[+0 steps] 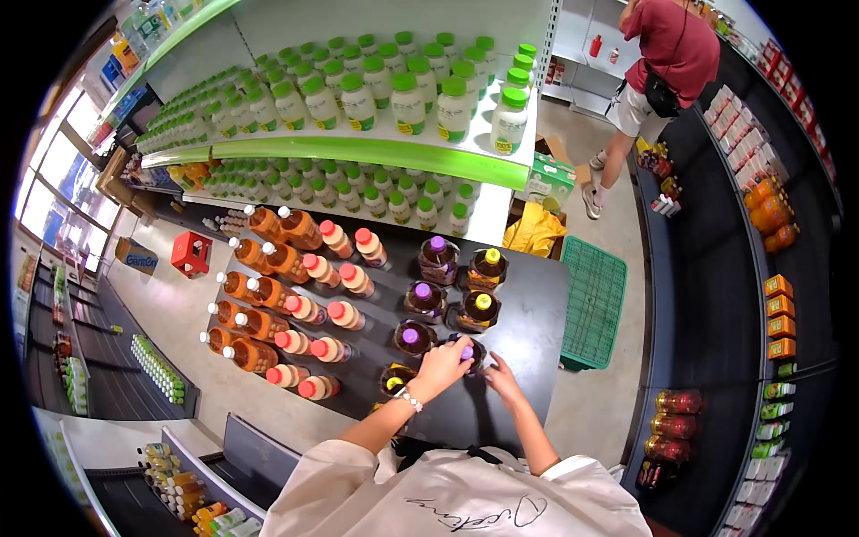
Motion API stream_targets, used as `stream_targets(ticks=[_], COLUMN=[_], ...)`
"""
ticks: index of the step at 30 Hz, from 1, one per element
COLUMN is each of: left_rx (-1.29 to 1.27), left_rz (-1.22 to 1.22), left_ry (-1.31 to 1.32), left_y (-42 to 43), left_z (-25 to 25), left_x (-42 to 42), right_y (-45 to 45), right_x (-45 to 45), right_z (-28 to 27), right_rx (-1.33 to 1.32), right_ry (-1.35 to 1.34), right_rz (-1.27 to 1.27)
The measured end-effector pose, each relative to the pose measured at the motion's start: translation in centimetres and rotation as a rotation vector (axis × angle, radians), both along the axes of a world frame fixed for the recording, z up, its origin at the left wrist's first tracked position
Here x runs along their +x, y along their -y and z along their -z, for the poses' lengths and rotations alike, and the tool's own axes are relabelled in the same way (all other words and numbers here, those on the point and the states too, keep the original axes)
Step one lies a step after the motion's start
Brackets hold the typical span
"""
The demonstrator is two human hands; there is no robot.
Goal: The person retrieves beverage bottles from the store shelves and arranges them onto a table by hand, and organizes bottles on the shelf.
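My left hand [440,369], with a beaded bracelet at the wrist, has its fingers closed round the top of a dark bottle with a purple cap [467,353]. Just to the right, my right hand [504,383] has its fingers stretched out close to that bottle; whether it touches cannot be made out. Beside and behind stand other dark bottles: a purple-capped bottle [415,337], another purple-capped bottle [425,302], and a yellow-capped bottle [475,313]. A yellow-capped bottle [395,380] is partly covered by my left wrist. All stand on the black tabletop [528,313].
Pink-capped bottles [331,349] and white-capped orange bottles [255,355] fill the table's left. Behind, a shelf [358,154] holds green-capped bottles. A green crate [592,304] lies on the floor at right, by a yellow bag [535,228]. A person [671,54] stands at the back right.
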State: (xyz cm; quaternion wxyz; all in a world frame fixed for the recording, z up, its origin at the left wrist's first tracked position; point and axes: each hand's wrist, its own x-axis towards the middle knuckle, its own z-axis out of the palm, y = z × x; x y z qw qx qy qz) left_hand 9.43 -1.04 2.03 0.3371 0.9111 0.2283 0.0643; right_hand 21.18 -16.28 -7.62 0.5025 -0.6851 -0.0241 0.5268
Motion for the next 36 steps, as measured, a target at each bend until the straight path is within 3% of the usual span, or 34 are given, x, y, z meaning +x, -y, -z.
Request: stream_targets(ticks=[1, 3, 5, 7, 9, 13, 19, 28, 31, 36], left_rx=[0.043, -0.102, 0.049, 0.138, 0.256, 0.373, 0.244, 0.331, 0.295, 0.251], left_rz=[0.010, -0.038, -0.073, -0.127, -0.225, -0.330, -0.275, -0.201, -0.206, -0.202], left_ry=[0.023, -0.113, 0.010, 0.057, 0.128, 0.052, -0.003, -0.030, -0.026, -0.052], left_y=[0.1, 0.4, 0.3, 0.1, 0.0, 0.7, 0.5, 2.5, 2.5, 2.4], left_z=[-0.7, -2.2, -3.3, -4.0, -3.0, 0.2, 0.4, -0.2, 0.0, -0.2], left_x=[-0.4, -1.8, -4.0, -6.8, -9.8, -14.5, -15.6, -14.9, -14.8, -14.7], right_y=[0.1, -0.3, -1.3, -3.8, -5.6, -9.6, -11.3, -11.1, -11.1, -11.2], right_x=[0.1, -0.6, -1.4, -3.2, -4.2, -4.9, -4.7, -4.5, -4.6, -4.3], right_z=[0.2, 1.0, -1.2, -7.7, -8.5, -7.4, -6.1, -5.5, -5.5, -5.7], right_rx=[0.003, 0.098, 0.226, 0.193, 0.211, -0.010, -0.228, -0.204, -0.165, -0.200], right_ry=[0.029, 0.361, 0.597, 0.684, 1.074, 1.406, 1.550, 1.500, 1.594, 1.448], right_rz=[0.032, 0.102, 0.160, 0.096, -0.017, -0.176, -0.186, -0.184, -0.148, -0.217])
